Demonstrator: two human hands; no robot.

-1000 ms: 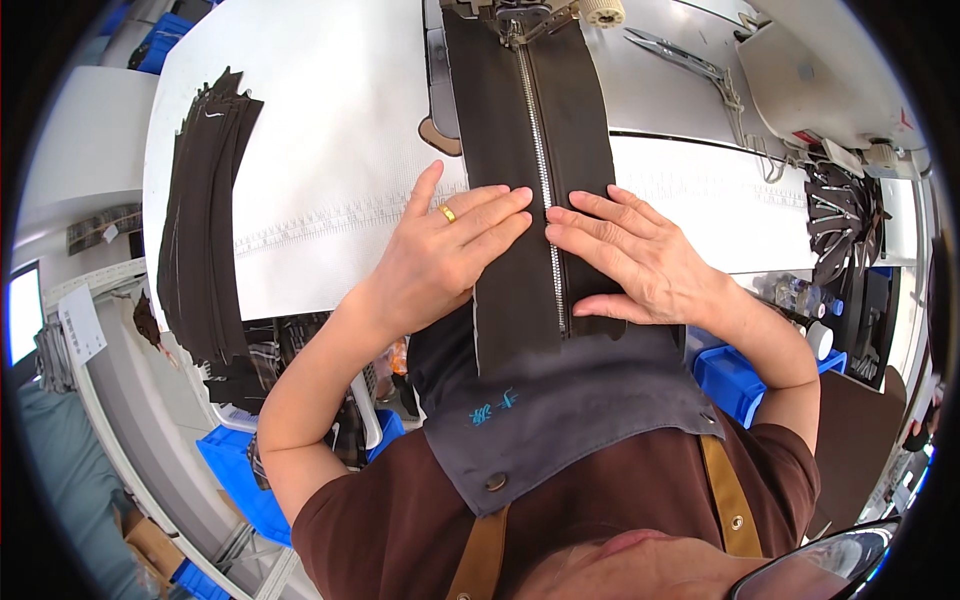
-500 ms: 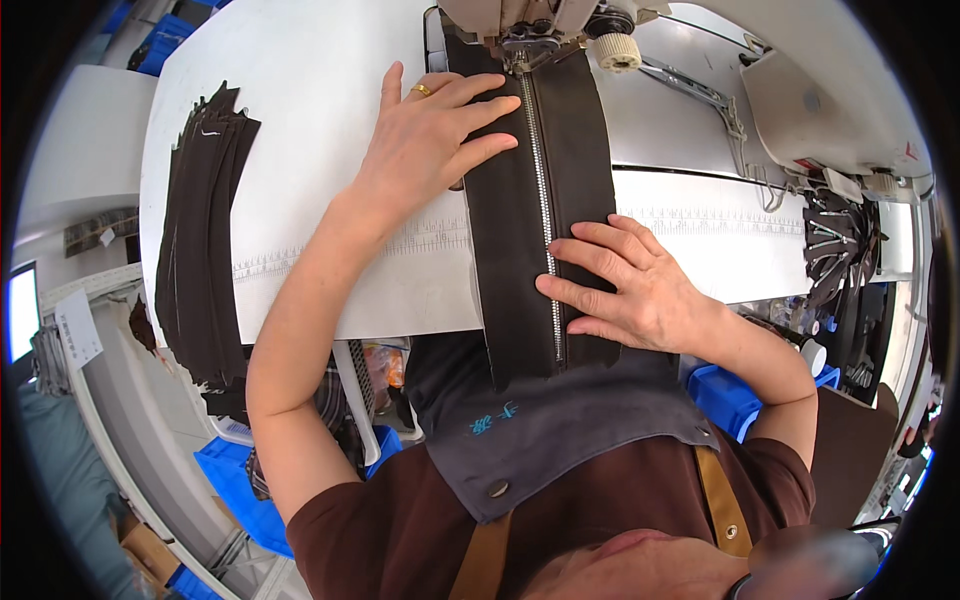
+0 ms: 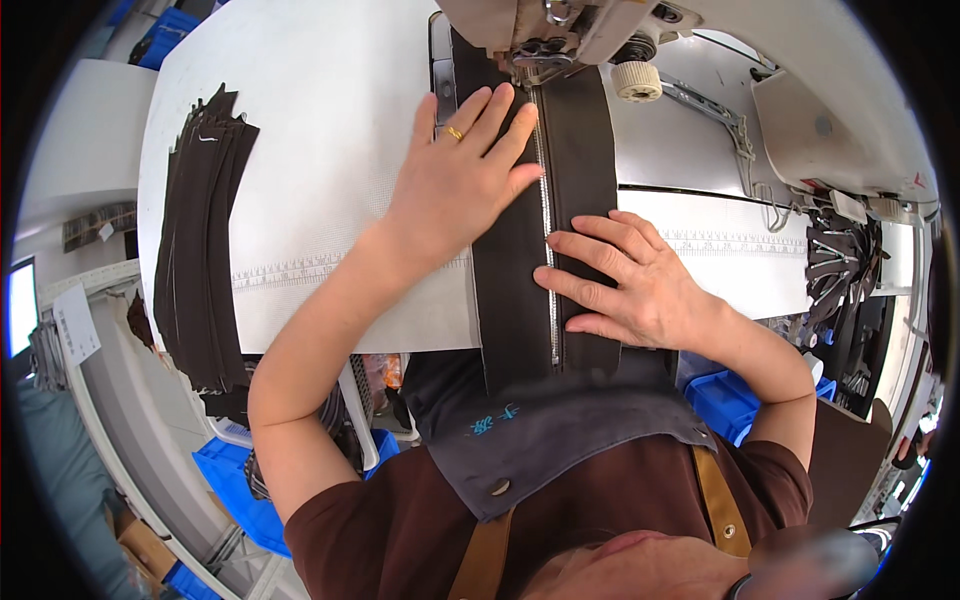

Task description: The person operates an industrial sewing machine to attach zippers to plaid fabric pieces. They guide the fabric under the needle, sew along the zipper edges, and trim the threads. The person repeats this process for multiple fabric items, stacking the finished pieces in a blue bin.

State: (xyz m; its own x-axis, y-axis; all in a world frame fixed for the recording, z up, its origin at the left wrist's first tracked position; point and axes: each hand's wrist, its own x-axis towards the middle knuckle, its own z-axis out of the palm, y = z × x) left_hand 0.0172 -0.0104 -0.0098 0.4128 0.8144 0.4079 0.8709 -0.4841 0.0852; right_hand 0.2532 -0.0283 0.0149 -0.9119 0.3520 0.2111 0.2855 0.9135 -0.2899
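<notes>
A dark brown fabric panel (image 3: 505,290) with a silver-toothed zipper (image 3: 548,215) down its middle runs from under the sewing machine head (image 3: 545,55) to the front edge of the table. My left hand (image 3: 465,165), wearing a ring, lies on the panel's left part with its fingertips just short of the presser foot (image 3: 527,78). Its fingers are stretched out and the thumb reaches the zipper. Lower down, my right hand (image 3: 635,280) presses flat on the right part, fingers spread, two fingertips at the zipper. What lies beneath the palms is hidden.
A stack of dark fabric strips (image 3: 200,250) rests on the left of the white table (image 3: 320,180). On the right hangs a bunch of zippered pieces (image 3: 840,255). Blue bins (image 3: 240,490) stand below the table. A metal arm (image 3: 710,105) sits beside the machine.
My left hand has shifted right and slightly toward me, its thumb now at the zipper. My right hand keeps almost the same place on the panel.
</notes>
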